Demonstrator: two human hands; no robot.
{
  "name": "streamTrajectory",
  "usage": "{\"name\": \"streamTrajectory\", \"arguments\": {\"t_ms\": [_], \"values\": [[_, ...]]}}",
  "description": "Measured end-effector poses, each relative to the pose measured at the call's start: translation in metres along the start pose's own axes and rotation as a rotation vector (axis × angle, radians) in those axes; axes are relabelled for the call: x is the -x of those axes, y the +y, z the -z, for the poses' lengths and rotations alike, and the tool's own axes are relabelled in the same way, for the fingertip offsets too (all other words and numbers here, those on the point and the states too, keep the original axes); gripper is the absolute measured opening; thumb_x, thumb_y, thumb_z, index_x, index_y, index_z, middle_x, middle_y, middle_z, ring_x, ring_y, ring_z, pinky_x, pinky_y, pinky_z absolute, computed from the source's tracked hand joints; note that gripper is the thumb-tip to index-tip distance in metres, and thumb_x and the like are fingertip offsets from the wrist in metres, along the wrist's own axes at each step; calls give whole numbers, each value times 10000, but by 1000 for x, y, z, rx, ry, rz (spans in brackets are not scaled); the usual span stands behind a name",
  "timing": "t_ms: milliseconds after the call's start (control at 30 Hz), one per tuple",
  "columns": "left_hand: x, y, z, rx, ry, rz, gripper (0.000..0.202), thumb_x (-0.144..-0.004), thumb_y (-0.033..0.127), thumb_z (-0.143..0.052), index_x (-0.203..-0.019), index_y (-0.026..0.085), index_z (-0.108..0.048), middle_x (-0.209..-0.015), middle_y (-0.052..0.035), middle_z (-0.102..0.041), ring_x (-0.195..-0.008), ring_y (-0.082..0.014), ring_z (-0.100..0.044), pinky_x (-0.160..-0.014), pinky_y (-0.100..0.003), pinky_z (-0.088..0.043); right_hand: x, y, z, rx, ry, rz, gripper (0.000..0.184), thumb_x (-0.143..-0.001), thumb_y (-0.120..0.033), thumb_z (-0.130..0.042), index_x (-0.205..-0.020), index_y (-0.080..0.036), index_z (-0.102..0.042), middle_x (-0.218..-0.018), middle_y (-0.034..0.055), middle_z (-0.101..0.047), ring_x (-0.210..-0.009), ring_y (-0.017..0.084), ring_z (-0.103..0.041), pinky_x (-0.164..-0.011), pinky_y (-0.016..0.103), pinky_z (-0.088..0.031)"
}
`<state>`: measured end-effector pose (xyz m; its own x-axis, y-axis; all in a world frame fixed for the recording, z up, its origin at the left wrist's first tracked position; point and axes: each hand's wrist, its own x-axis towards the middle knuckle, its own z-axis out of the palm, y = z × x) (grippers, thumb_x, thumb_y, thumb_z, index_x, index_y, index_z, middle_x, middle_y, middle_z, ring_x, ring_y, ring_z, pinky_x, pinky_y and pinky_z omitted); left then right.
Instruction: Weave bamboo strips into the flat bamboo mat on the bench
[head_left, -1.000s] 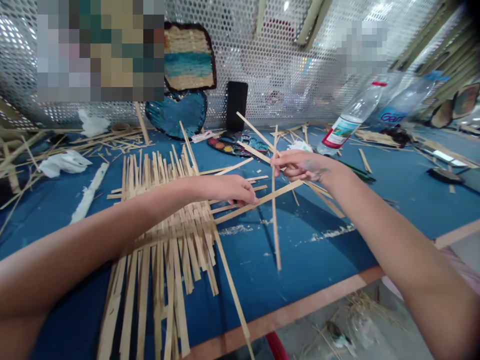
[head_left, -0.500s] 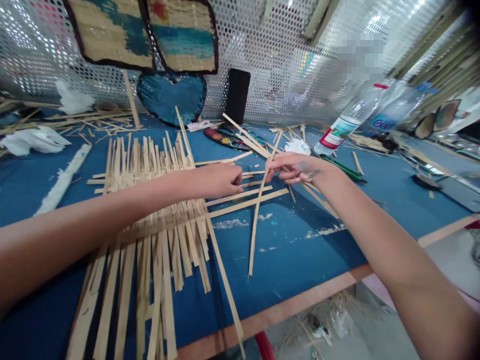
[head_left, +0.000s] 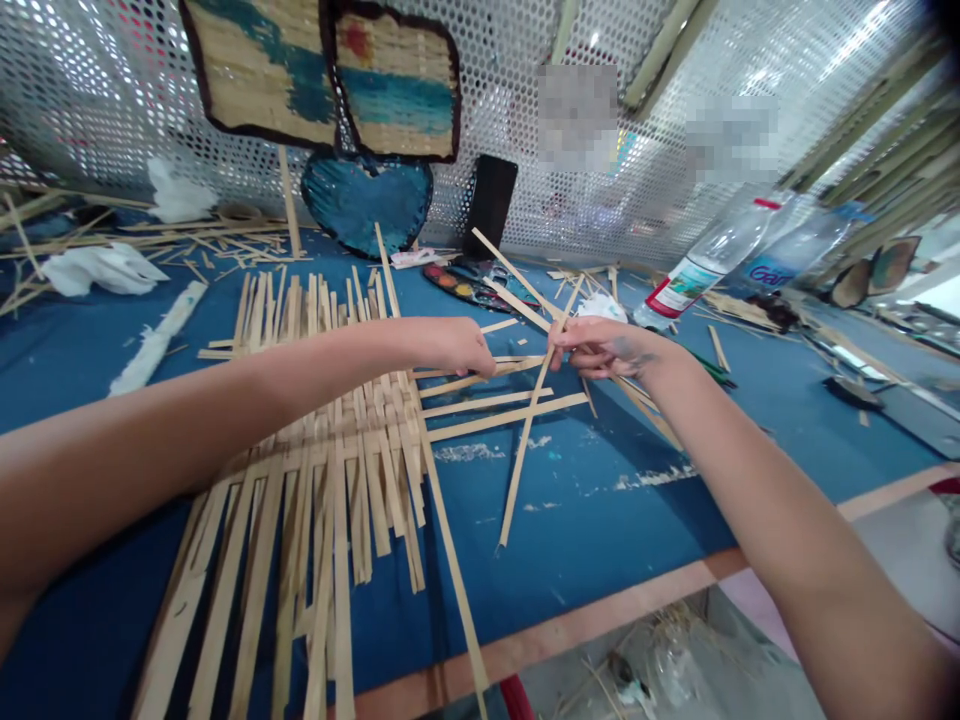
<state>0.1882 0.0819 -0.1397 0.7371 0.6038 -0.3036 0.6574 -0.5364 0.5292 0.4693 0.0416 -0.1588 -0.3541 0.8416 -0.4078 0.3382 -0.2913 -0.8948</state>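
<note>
A half-woven mat of flat bamboo strips (head_left: 330, 430) lies on the blue table (head_left: 622, 540). My left hand (head_left: 450, 345) reaches over the mat's right edge, fingers closed on the end of a horizontal strip (head_left: 480, 378) that sticks out of the weave. My right hand (head_left: 600, 345) pinches the upper part of a long loose strip (head_left: 529, 430), which slants down to the table across the protruding horizontal strips. Two more strips (head_left: 517, 285) run up and left from under my right hand.
A paint palette (head_left: 469, 285), a black box (head_left: 489, 205), a blue heart-shaped mat (head_left: 367, 200) and two woven panels (head_left: 330, 75) stand at the mesh wall. Two plastic bottles (head_left: 712, 255) lie at right. Strip scraps and white tissue (head_left: 94, 270) lie at left. The table's front edge (head_left: 600, 625) is close.
The view has shifted a little. My left hand moved slightly up along the horizontal strips. The loose strip in my right hand has tilted from upright to slanting, its lower end swung left.
</note>
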Motion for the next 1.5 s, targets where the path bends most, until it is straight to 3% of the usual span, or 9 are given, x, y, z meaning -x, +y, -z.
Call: {"name": "streamTrajectory", "arguments": {"t_ms": [167, 300, 400, 467, 533, 700, 1100, 1367, 1500], "values": [[2, -6, 3, 199, -51, -36, 217, -746, 412, -621, -707, 210, -689, -854, -44, -711, -803, -199, -611, -687, -291, -429, -3, 5, 2, -64, -77, -81, 316, -766, -387, -830, -880, -182, -619, -795, 46, -752, -361, 9, -257, -315, 154, -306], [2, -7, 4, 108, -72, -69, 265, -806, 385, -609, -894, 201, -777, -916, -46, -754, -830, -197, -645, -704, -280, -452, -9, 5, -11, -62, -16, -105, 319, -780, -375, -842, -901, -171, -629, -802, 34, -741, -368, -4, -266, -320, 131, -279], [5, -7, 5, -139, 84, -177, 324, -889, 254, -514, -1059, 192, -783, -1051, -56, -766, -936, -195, -672, -803, -270, -473, -12, 3, -20, -54, 51, -91, 346, -770, -392, -861, -918, -166, -645, -782, 26, -726, -376, -6, -269, -324, 131, -283], [7, -10, 6, -332, 254, -275, 357, -918, 175, -459, -1090, 164, -771, -1114, -95, -745, -1022, -213, -658, -892, -296, -459, -12, 2, -23, -53, 79, -90, 351, -765, -393, -870, -915, -169, -645, -766, 10, -710, -379, -7, -267, -325, 130, -280], [6, -16, 6, -459, 319, -326, 331, -936, 191, -470, -1072, 148, -768, -1098, -128, -721, -1041, -243, -637, -912, -326, -447, -12, 2, -23, -51, 83, -96, 346, -769, -387, -870, -922, -169, -649, -760, 1, -698, -382, -7, -266, -323, 130, -273], [0, -35, 4, -496, 198, -282, 292, -938, 338, -574, -1097, 168, -751, -1095, -133, -662, -934, -252, -619, -801, -330, -440, -12, 2, -20, -86, 55, -91, 358, -739, -372, -889, -874, -168, -627, -809, 10, -705, -385, -14, -263, -323, 133, -272], [1, -16, -12, -544, 280, -126, 256, -968, 205, -490, -1037, 130, -724, -1093, -140, -702, -905, -258, -675, -748, -338, -439, -8, -2, -18, -59, 44, -124, 262, -789, -323, -829, -841, -154, -636, -868, 71, -767, -380, -13, -263, -317, 142, -251], [-2, -22, -16, -670, 338, -216, 267, -990, 205, -450, -1153, 116, -642, -1024, -133, -746, -904, -294, -710, -700, -358, -428, -13, 2, -14, -87, 73, -135, 186, -828, -299, -764, -831, -148, -656, -847, 85, -788, -333, -4, -258, -301, 154, -311], [2, -20, -16, -664, 377, -179, 275, -986, 204, -437, -1164, 121, -630, -956, -131, -750, -886, -302, -722, -705, -353, -438, -15, 2, -17, -95, 73, -72, 189, -856, -319, -747, -840, -161, -644, -835, 80, -792, -323, -4, -242, -300, 150, -332]]}}
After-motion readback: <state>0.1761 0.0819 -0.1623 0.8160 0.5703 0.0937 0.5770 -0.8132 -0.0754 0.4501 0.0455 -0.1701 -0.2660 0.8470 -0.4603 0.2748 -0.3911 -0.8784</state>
